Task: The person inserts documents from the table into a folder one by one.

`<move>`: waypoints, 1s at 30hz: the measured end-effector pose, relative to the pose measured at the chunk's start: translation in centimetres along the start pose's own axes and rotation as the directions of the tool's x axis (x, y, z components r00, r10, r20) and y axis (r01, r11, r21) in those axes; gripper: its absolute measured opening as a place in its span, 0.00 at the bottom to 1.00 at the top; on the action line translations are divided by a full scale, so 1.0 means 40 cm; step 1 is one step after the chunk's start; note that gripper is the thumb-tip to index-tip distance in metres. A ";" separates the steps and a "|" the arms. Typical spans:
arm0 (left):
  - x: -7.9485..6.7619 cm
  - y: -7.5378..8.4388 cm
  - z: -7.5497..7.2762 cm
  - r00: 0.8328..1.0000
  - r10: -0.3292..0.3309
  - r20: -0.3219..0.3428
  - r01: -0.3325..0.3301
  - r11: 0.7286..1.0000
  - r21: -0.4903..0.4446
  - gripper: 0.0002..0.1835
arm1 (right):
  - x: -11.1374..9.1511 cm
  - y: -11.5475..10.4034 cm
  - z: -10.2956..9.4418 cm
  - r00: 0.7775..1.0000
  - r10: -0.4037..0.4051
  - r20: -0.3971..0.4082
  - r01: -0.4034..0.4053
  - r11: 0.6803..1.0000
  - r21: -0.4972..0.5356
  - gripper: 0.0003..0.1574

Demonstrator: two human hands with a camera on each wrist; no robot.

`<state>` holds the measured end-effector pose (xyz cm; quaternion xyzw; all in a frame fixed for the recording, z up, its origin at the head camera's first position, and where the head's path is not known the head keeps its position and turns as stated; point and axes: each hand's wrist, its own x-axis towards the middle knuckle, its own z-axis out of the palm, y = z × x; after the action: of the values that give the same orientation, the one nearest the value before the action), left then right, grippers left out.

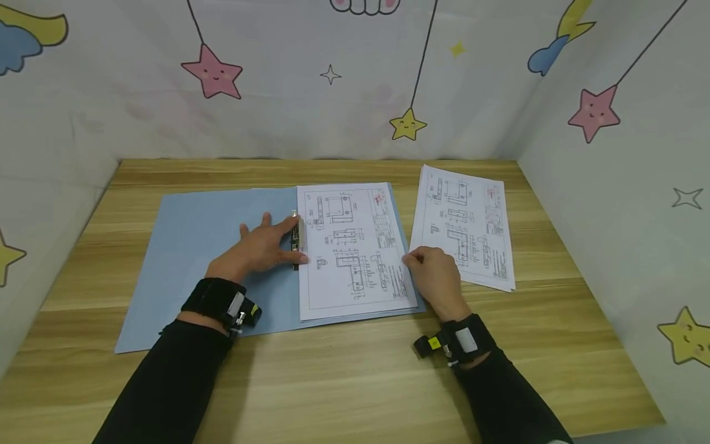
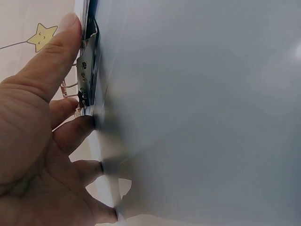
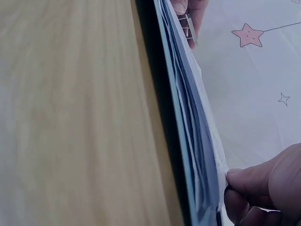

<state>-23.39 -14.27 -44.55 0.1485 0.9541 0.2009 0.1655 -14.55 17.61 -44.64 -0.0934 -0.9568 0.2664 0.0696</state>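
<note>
A light blue folder (image 1: 194,240) lies spread open on the table. A metal clip (image 1: 295,240) sits at its fold, beside a stack of printed drawing sheets (image 1: 327,296) on the folder's right half. My left hand (image 1: 257,243) reaches across the clip with fingers spread. Its thumb and index fingertip touch the left edge of the stack; the left wrist view shows the thumb alongside the clip (image 2: 87,70). At the right edge of the stack, my right hand (image 1: 437,274) pinches the sheets between thumb and curled index finger, the other fingers folded in.
A second pile of drawing sheets (image 1: 471,271) lies slightly turned to the right of the folder. Wood-grain table (image 1: 333,382) extends in front. White walls (image 1: 277,123) printed with stars stand behind and at both sides. Each wrist wears a black strap with a camera.
</note>
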 end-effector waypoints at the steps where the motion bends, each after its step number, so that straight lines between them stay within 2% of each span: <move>1: 0.000 0.001 -0.001 1.000 0.001 -0.001 -0.001 1.000 0.002 0.57 | 0.002 -0.001 0.001 1.000 -0.003 0.014 0.003 1.000 0.004 0.13; 3: 0.000 0.002 -0.002 1.000 0.004 -0.003 -0.004 1.000 0.003 0.57 | 0.005 -0.004 0.005 0.999 -0.009 0.034 0.009 1.000 0.007 0.12; 13: -0.002 0.006 -0.005 1.000 -0.011 0.003 0.011 1.000 -0.001 0.57 | 0.016 -0.010 0.005 0.999 -0.006 0.034 0.007 0.999 -0.049 0.13; 17: -0.003 0.005 -0.005 1.000 -0.011 0.003 0.011 1.000 0.003 0.57 | 0.029 0.010 -0.016 1.000 -0.010 -0.020 0.008 0.995 -0.097 0.16; 20: -0.002 0.004 -0.006 1.000 -0.009 0.009 0.009 1.000 0.005 0.57 | 0.045 0.042 -0.038 0.996 -0.027 -0.083 0.015 0.990 -0.141 0.17; 23: -0.002 0.003 -0.007 1.000 -0.009 0.020 0.009 1.000 0.001 0.57 | 0.059 0.079 -0.061 0.994 -0.027 -0.103 0.008 0.984 -0.178 0.19; 25: -0.002 0.003 -0.007 1.000 -0.002 0.024 0.002 1.000 -0.002 0.57 | 0.065 0.105 -0.073 0.997 -0.012 -0.079 -0.005 0.978 -0.209 0.23; 30: -0.004 0.003 -0.006 1.000 0.013 0.008 -0.013 1.000 0.001 0.57 | 0.058 0.152 -0.096 0.997 0.026 0.080 -0.003 0.964 -0.267 0.37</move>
<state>-23.31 -14.32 -44.23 0.1557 0.9525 0.2006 0.1678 -15.23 25.12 -44.39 -0.0979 -0.9853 0.1394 0.0150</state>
